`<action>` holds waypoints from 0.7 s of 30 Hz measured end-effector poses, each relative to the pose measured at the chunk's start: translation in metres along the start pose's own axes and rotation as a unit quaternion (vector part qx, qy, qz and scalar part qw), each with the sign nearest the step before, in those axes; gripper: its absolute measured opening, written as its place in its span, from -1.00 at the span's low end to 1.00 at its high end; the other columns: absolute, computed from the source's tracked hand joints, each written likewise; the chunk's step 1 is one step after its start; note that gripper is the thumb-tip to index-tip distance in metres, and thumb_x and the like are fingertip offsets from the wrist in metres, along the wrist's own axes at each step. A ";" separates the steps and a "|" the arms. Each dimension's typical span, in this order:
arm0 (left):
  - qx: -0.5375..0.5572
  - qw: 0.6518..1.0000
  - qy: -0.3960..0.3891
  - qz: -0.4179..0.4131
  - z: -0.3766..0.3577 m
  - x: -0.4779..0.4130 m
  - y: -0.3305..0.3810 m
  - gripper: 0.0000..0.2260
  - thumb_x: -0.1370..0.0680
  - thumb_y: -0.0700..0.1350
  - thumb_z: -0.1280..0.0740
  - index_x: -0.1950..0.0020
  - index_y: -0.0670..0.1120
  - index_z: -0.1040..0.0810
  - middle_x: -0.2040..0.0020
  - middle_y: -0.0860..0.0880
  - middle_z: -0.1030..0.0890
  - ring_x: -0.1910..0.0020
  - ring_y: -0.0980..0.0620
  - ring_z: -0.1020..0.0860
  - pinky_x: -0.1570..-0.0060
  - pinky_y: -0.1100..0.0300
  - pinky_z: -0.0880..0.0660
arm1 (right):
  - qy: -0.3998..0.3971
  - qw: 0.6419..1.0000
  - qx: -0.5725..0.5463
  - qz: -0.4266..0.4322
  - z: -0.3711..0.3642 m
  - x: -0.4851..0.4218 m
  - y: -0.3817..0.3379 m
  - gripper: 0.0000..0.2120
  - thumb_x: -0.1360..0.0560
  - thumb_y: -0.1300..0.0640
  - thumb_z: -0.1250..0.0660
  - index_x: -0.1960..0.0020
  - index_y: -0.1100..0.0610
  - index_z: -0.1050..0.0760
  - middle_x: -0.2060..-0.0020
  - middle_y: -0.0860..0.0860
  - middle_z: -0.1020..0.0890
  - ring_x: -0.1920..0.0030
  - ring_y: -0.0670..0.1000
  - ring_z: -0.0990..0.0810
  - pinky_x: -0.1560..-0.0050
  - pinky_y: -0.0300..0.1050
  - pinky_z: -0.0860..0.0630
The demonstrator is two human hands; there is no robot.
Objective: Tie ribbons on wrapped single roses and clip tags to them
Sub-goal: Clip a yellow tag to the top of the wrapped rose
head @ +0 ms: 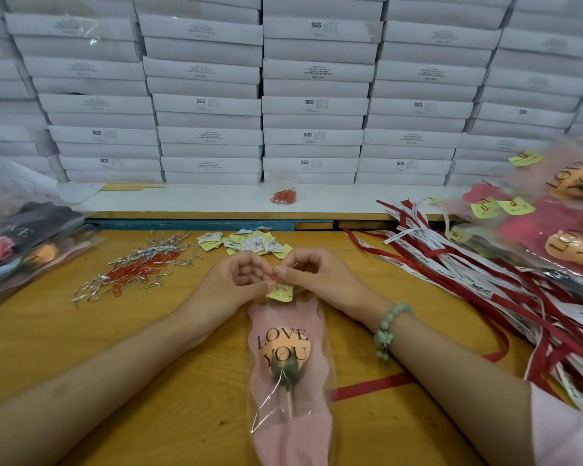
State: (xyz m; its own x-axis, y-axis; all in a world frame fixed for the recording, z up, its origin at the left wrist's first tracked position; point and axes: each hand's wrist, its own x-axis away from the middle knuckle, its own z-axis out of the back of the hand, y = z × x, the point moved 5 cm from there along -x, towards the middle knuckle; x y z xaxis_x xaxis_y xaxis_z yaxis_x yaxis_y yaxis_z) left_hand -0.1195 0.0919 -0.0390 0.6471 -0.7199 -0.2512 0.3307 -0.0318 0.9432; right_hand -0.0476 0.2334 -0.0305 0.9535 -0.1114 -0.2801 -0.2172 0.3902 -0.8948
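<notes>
On the bench [148, 348], by the middle of its near edge, the wrapped rose [285, 351] is laid. It is judged light, with film that is easily creased. At the wrapper's far rim a yellow tag [280, 292] and, seemingly, a red clip [276, 280] are pinched together by the left hand [239, 274] and right hand [312, 274] — that rim is best gripped.

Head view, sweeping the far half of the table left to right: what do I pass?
Bagged roses → clip pile → tag pile → ribbons → finished roses.
</notes>
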 end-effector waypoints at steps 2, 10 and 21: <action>0.001 1.000 0.000 0.001 0.000 0.000 0.000 -0.87 -0.45 -0.31 -0.46 0.05 -0.15 -0.60 0.16 -0.05 -0.66 0.18 0.09 -0.61 0.12 0.34 -0.54 | -0.001 1.000 -0.006 0.000 0.000 0.000 0.000 -0.88 -0.54 0.14 -0.39 0.11 0.19 -0.63 0.25 0.02 -0.64 0.20 0.00 -0.55 0.13 -0.12 -0.50; 0.013 1.000 0.003 0.000 0.001 0.001 0.003 -0.80 -0.42 -0.31 -0.48 -0.01 -0.16 -0.61 0.09 -0.07 -0.69 0.09 0.05 -0.66 0.05 0.32 -0.56 | 0.011 1.000 0.001 0.005 0.002 0.000 -0.002 -0.80 -0.57 0.13 -0.35 0.06 0.28 -0.61 0.22 0.10 -0.62 0.23 -0.01 -0.51 0.23 -0.28 -0.45; 0.001 0.999 0.018 0.032 0.002 0.004 0.003 -0.81 -0.40 -0.25 -0.52 0.11 0.03 -0.68 0.11 -0.03 -0.68 0.13 0.04 -0.67 0.11 0.29 -0.58 | 0.068 0.997 -0.030 -0.035 0.009 -0.001 0.004 -0.82 -0.58 0.19 -0.32 0.08 0.32 -0.55 0.37 -0.06 -0.66 0.32 0.03 -0.58 0.29 -0.25 -0.53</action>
State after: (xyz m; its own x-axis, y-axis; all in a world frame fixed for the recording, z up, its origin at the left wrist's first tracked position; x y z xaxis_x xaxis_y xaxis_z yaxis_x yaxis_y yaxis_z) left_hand -0.1173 0.0876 -0.0371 0.6909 -0.6956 -0.1970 0.2857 0.0123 0.9582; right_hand -0.0475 0.2428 -0.0305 0.9304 -0.2619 -0.2566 -0.1666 0.3215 -0.9321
